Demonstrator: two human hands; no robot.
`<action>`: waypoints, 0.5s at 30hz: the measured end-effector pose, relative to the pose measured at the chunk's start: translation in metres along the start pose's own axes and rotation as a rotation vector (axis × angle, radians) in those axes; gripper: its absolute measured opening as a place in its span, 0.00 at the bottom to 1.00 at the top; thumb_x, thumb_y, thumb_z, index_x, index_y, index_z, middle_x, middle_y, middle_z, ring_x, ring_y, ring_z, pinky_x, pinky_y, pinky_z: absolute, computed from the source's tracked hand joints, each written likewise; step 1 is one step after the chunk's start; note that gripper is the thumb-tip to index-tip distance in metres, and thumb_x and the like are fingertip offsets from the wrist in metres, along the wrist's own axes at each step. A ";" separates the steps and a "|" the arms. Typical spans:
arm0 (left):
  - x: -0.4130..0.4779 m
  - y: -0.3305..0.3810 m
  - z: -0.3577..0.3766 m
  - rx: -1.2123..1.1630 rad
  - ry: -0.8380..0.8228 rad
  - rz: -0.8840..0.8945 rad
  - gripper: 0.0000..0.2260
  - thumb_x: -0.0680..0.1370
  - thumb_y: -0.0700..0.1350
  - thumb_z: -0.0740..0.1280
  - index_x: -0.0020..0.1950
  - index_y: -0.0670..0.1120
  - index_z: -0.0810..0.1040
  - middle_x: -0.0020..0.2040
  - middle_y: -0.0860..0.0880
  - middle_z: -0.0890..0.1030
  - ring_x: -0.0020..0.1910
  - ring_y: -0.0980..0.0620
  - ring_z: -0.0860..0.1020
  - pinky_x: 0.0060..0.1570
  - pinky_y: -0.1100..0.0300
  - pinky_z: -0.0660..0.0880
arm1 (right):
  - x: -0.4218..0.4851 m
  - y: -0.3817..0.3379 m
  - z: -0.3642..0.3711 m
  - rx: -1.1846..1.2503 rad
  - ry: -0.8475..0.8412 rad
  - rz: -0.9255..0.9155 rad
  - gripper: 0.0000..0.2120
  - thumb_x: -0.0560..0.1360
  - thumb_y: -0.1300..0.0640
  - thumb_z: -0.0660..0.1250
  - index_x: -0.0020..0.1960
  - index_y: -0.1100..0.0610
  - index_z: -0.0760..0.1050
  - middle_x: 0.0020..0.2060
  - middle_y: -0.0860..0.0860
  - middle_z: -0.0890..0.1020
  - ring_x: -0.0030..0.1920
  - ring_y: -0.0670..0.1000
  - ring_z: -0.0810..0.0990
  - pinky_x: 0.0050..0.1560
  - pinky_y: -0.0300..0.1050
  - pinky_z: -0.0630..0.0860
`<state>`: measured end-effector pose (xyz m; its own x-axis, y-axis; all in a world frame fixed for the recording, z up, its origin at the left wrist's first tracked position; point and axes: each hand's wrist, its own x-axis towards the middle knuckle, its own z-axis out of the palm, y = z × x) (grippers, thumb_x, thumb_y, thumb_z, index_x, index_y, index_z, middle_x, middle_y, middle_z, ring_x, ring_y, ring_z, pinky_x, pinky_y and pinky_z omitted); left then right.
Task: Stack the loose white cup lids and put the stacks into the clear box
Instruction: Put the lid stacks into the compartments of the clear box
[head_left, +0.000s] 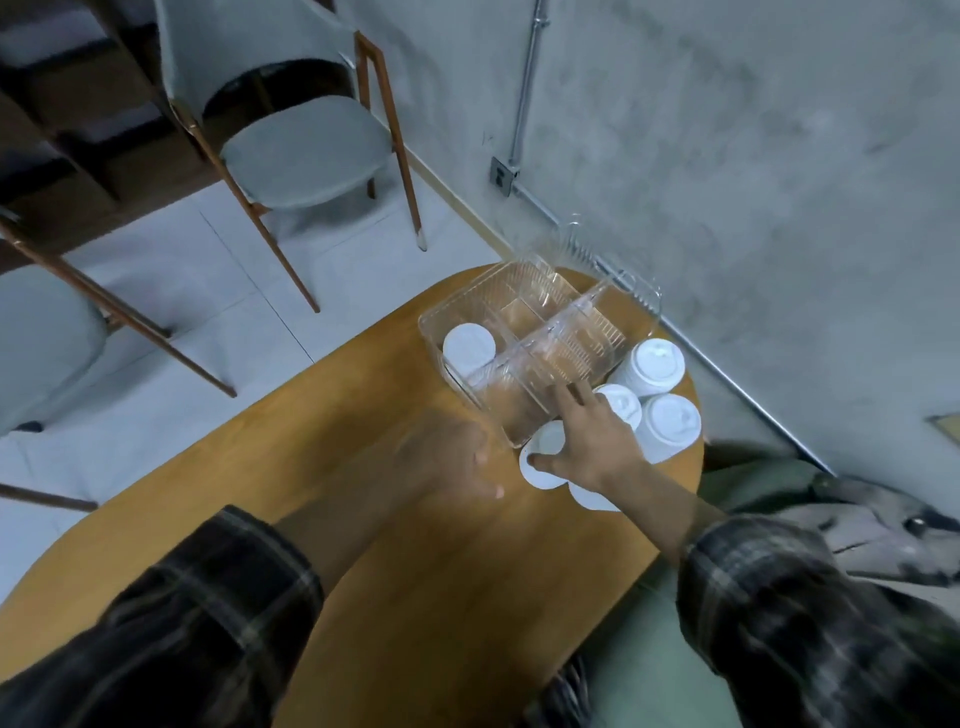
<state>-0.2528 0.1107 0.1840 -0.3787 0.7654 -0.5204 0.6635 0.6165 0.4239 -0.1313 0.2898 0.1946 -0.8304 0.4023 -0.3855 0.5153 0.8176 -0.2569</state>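
Note:
A clear box (535, 291) with dividers stands at the far right end of the wooden table (395, 545). One stack of white lids (468, 346) sits in its near-left compartment. Three more lid stacks stand right of the box: one at the back (655, 365), one in front of it (671, 425) and one partly behind my hand (621, 404). Loose lids (545, 457) lie flat under my right hand (592, 441), whose fingers are spread over them, the thumb touching one. My left hand (447, 457) is blurred, open, hovering just left of the box's near corner.
The box's open lid (613, 260) leans up against the grey wall (753, 156). Two grey chairs stand on the tiled floor, one beyond the table (306, 150) and one at the left (47, 343). The table's right edge is close to the lid stacks.

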 end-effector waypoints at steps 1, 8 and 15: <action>0.003 -0.001 0.014 -0.034 -0.021 -0.014 0.23 0.70 0.64 0.78 0.52 0.48 0.80 0.50 0.55 0.82 0.54 0.52 0.80 0.60 0.50 0.78 | -0.002 0.003 0.004 -0.005 -0.007 0.013 0.46 0.69 0.40 0.79 0.79 0.52 0.60 0.71 0.53 0.68 0.70 0.60 0.70 0.61 0.57 0.75; 0.038 0.000 0.074 -0.173 -0.094 -0.025 0.32 0.71 0.60 0.78 0.68 0.43 0.79 0.61 0.48 0.83 0.64 0.47 0.79 0.62 0.49 0.78 | -0.006 0.010 0.037 -0.067 -0.074 0.035 0.43 0.70 0.43 0.79 0.75 0.54 0.62 0.73 0.55 0.66 0.70 0.60 0.68 0.62 0.54 0.74; 0.072 -0.012 0.124 -0.248 -0.007 -0.001 0.46 0.65 0.56 0.83 0.78 0.51 0.67 0.73 0.51 0.74 0.75 0.49 0.68 0.71 0.45 0.71 | -0.015 0.001 0.063 -0.071 -0.123 -0.013 0.45 0.67 0.39 0.80 0.76 0.53 0.63 0.71 0.54 0.65 0.70 0.59 0.65 0.68 0.55 0.71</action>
<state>-0.2078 0.1350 0.0495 -0.3740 0.7638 -0.5261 0.4840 0.6446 0.5918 -0.1050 0.2589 0.1448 -0.8024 0.3413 -0.4895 0.4847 0.8513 -0.2010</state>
